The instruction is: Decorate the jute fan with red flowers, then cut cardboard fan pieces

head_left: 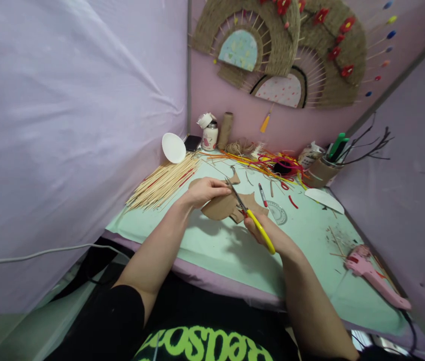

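My left hand (pixel 207 192) is closed on a rounded piece of brown cardboard (pixel 220 207), held above the pale green tabletop. A pair of yellow-handled scissors (pixel 254 223) sits in my right hand (pixel 261 230), blades pointing up and left along the cardboard's right edge. My right fingers are partly hidden by the handle. Behind the blades lies a jagged brown cardboard scrap (pixel 254 201); another small scrap (pixel 234 176) lies beyond my left fingertips.
Bamboo sticks (pixel 163 184) lie in a pile at left, below a white bowl (pixel 174 148). A marker (pixel 262 194) and clear protractor (pixel 277 213) lie right of the scissors. At far right rests a pink glue gun (pixel 376 278). Twine and coloured strips (pixel 280 164) line the back.
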